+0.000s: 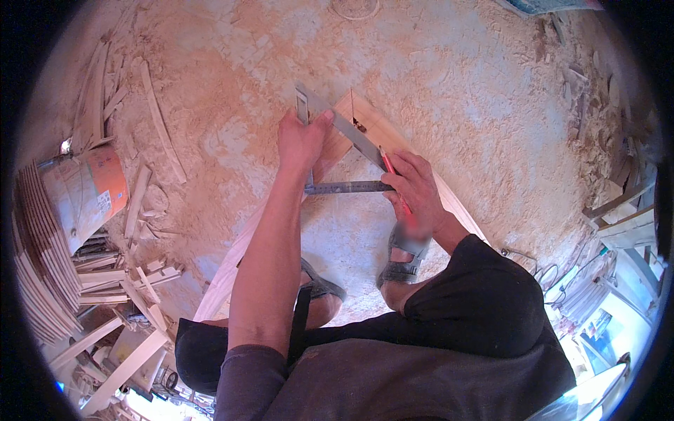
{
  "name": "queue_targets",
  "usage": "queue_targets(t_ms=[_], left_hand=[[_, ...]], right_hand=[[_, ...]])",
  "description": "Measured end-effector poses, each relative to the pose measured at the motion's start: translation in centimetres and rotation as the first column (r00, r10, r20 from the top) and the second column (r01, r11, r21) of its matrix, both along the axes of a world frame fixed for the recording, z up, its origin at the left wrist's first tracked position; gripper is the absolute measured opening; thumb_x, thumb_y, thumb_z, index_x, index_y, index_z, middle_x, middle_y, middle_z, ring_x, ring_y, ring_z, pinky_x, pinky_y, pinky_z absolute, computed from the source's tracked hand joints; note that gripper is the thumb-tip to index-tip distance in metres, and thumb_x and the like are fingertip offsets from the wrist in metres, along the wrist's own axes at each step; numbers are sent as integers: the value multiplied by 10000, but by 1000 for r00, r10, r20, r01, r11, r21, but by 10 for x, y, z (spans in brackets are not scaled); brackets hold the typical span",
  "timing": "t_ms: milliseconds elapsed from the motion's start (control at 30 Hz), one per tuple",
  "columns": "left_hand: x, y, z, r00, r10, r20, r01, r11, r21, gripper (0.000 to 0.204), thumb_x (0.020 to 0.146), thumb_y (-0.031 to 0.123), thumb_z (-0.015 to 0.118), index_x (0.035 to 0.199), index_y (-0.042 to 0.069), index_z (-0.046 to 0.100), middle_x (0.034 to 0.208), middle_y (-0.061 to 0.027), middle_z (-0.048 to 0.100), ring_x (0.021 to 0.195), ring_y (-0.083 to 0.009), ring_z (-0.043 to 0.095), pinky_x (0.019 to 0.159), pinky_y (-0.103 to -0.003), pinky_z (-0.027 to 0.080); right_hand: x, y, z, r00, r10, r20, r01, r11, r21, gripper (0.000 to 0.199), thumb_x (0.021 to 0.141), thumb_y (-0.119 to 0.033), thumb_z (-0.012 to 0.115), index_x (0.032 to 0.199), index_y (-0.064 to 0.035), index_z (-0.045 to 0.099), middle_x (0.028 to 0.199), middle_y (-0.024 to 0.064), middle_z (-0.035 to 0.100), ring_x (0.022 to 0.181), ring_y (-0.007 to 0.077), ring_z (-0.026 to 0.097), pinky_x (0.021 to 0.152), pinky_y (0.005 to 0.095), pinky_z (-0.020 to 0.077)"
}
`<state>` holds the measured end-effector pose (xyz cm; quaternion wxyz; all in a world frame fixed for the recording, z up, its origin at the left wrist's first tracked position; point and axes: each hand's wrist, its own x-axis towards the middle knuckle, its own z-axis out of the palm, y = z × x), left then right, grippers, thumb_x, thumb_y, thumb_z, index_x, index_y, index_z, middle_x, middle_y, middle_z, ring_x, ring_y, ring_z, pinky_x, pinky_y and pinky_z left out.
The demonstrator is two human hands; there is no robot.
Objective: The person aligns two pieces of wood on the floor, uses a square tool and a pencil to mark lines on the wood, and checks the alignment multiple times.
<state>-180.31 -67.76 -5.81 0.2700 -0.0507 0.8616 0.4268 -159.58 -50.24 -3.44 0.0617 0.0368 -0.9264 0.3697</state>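
Head view: your grey steel framing square (349,158) lies flat across the corner of two pale wooden boards (382,133) meeting on the sawdust-covered floor (456,84); it looks stiff, thin and likely to slide. Your left hand (300,140) presses its short arm down, so hold it there, while your right hand (415,188) pinches a red pencil (390,168) against its long blade.
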Motion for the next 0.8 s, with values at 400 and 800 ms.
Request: queue_targets(t_ms=[400, 800], left_hand=[[1, -1, 2, 999, 32, 30, -34, 999, 38, 311, 841, 280, 821, 983, 18, 730, 893, -149, 763, 848, -267, 730, 784, -418, 549], [3, 5, 5, 998, 58, 4, -58, 998, -14, 340, 834, 268, 818, 1017, 0, 715, 912, -200, 753, 871, -336, 733, 795, -436, 550]], right_hand=[[2, 4, -9, 999, 9, -51, -11, 999, -43, 414, 711, -97, 782, 1107, -84, 662, 1374, 160, 605, 1312, 406, 524, 1068, 544, 449], [-6, 16, 7, 999, 41, -7, -42, 989, -141, 382, 816, -195, 778, 1166, -81, 676, 1308, 177, 648, 1259, 404, 566, 1052, 512, 463]])
